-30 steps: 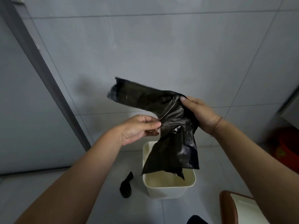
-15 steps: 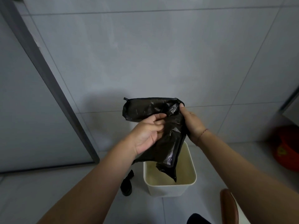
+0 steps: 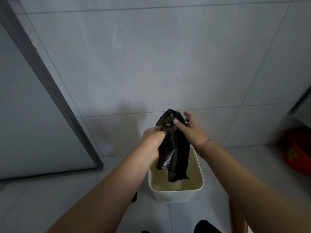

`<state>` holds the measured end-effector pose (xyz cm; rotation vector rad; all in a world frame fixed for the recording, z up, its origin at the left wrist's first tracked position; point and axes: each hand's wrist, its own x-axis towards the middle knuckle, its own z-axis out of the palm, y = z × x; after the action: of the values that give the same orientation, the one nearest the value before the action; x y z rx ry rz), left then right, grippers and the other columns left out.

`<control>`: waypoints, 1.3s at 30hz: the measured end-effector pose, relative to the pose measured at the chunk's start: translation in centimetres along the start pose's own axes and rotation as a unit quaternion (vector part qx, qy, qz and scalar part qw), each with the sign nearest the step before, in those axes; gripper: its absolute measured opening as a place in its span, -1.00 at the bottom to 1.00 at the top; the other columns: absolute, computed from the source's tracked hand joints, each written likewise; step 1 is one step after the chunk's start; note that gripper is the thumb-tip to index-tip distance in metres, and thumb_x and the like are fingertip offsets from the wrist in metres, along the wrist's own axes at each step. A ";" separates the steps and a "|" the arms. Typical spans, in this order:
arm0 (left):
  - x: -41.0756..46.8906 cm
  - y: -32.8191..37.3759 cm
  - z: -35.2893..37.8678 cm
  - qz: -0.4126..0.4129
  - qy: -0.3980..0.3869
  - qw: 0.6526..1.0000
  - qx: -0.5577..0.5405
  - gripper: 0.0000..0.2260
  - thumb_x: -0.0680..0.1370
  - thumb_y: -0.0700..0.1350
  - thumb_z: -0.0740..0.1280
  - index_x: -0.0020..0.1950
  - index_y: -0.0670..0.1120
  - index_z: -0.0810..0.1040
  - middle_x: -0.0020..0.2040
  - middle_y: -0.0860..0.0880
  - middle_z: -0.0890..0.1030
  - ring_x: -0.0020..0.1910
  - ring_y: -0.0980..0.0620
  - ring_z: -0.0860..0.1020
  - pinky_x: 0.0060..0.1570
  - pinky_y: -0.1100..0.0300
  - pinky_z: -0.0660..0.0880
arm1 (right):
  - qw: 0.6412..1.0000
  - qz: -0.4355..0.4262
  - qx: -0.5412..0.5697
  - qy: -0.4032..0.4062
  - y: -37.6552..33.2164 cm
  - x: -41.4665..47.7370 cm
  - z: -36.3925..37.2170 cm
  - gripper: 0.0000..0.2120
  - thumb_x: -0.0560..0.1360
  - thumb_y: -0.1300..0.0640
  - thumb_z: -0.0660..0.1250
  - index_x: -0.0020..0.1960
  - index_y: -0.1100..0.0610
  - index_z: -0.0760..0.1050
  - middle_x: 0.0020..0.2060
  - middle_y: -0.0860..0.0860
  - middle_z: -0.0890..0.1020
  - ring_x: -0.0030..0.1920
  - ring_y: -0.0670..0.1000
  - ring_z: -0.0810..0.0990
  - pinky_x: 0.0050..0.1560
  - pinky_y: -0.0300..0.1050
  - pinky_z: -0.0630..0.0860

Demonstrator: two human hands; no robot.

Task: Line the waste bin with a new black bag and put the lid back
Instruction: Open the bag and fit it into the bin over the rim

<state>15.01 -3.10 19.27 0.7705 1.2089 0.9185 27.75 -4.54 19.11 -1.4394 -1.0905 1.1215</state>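
A crumpled black bag [image 3: 174,148] hangs upright between my two hands, its lower end dangling inside the open cream waste bin [image 3: 176,193] on the tiled floor. My left hand [image 3: 152,140] pinches the bag's left side near the top. My right hand [image 3: 190,130] presses its thumb on the bag's upper right side while the other fingers spread behind it. A brown edge of what may be the lid [image 3: 235,214] shows at the lower right, mostly hidden by my right forearm.
A grey tiled wall stands right behind the bin. A dark metal door frame [image 3: 50,91] slants down at the left. A small black thing [image 3: 134,197] lies on the floor left of the bin. A red object [image 3: 296,152] sits at the right edge.
Both hands have lowered and come closer together over the bin. The bag, earlier stretched out sideways to the left, now hangs bunched and vertical with its end inside the bin.
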 end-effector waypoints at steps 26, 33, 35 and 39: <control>2.0 0.1 -7.1 0.275 0.290 0.899 0.181 -0.58 0.38 -0.46 0.24 0.18 -0.12 0.45 -0.34 0.04 0.36 -0.37 0.10 0.38 -0.21 0.20 0.42 | 0.896 0.108 0.428 0.053 1.2 -1.1 -5.7 -0.76 0.61 0.24 0.06 -0.12 0.20 0.47 -0.47 0.01 0.69 -0.45 -0.06 0.68 -0.40 -0.18 0.63; 3.3 0.1 -10.9 0.123 0.345 0.921 0.130 -0.72 0.50 -0.32 0.22 0.19 -0.20 0.51 0.09 -0.16 0.58 -0.01 -0.12 0.55 -0.06 0.11 0.46 | 0.892 0.139 0.405 0.145 1.8 0.3 -8.2 -0.72 0.62 0.26 0.03 -0.22 0.19 0.40 -0.49 0.09 0.60 -0.49 -0.03 0.58 -0.56 -0.24 0.56; 3.5 0.3 -10.8 0.021 0.279 0.960 0.014 -0.76 0.55 -0.27 0.23 0.21 -0.22 0.50 0.03 -0.19 0.58 -0.14 -0.10 0.58 -0.01 0.04 0.52 | 0.904 0.151 0.358 0.177 2.0 0.8 -8.6 -0.73 0.61 0.28 0.05 -0.24 0.17 0.36 -0.40 0.10 0.49 -0.42 -0.04 0.46 -0.62 -0.31 0.48; 3.2 0.3 -10.0 -0.096 0.136 0.975 -0.148 -0.82 0.62 -0.25 0.12 -0.12 -0.21 0.45 0.23 -0.20 0.52 0.27 -0.12 0.50 0.10 -0.03 0.42 | 0.913 0.186 0.292 0.217 2.3 1.1 -8.9 -0.71 0.61 0.28 0.06 -0.26 0.18 0.37 -0.35 0.07 0.48 -0.39 -0.01 0.47 -0.67 -0.27 0.48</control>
<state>5.43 0.09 16.17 0.2889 1.3202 1.0357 36.82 -5.16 17.63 -1.3323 -0.1340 1.1767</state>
